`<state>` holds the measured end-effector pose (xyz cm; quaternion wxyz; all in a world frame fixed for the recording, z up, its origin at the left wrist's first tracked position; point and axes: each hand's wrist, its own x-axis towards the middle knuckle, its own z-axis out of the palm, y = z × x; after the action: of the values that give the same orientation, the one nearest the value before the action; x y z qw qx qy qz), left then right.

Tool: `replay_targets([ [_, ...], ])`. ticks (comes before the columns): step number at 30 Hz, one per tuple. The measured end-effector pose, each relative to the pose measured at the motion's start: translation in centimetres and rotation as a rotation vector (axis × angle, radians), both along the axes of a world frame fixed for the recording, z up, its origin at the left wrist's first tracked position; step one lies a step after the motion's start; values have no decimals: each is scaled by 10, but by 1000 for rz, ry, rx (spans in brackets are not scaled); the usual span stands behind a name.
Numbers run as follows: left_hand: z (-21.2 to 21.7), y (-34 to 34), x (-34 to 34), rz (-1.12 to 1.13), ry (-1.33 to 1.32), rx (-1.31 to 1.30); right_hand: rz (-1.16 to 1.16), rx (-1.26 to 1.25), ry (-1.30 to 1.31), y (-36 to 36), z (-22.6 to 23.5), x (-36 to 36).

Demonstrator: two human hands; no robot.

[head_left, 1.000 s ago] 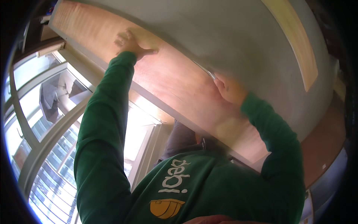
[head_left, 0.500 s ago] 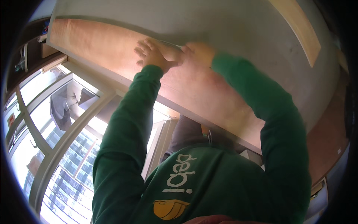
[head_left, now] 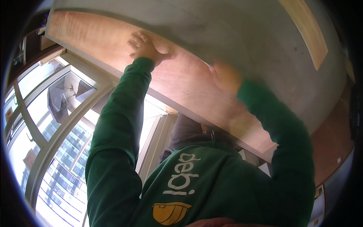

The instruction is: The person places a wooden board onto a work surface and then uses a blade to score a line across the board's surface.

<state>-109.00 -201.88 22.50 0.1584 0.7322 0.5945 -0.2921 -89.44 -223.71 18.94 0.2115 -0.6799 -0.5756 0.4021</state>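
A long reddish-tan wood panel (head_left: 177, 77) lies on the grey work surface (head_left: 242, 34), its far edge running slantwise from upper left to lower right. On the panel's left part my left hand (head_left: 145, 49) rests flat, fingers spread and thumb stretched to the right, holding nothing. My right hand (head_left: 227, 77) is blurred at the panel's far edge, further right and nearer. Its fingers look closed together, and a small pale thin tip shows by them at the edge. What that thing is cannot be made out.
A lighter curved wood strip (head_left: 308, 32) lies on the grey surface at the far right. Left of the work surface stand a white-framed window (head_left: 56, 132) and dark shelves (head_left: 26, 53). A reddish-brown board (head_left: 332, 140) is at the right edge.
My right hand has slid along the panel's far edge, to the right and toward me, away from my left hand. My left hand has shifted slightly left and stays spread.
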Motion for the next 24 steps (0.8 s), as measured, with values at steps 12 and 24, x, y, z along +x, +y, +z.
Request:
replay_targets([
  [12,0,0,4,-6,8,-13,-38,-156,52,-20,33,25],
  [24,-2,0,3,-13,27,-12,50,-113,20,112,-14,-41],
])
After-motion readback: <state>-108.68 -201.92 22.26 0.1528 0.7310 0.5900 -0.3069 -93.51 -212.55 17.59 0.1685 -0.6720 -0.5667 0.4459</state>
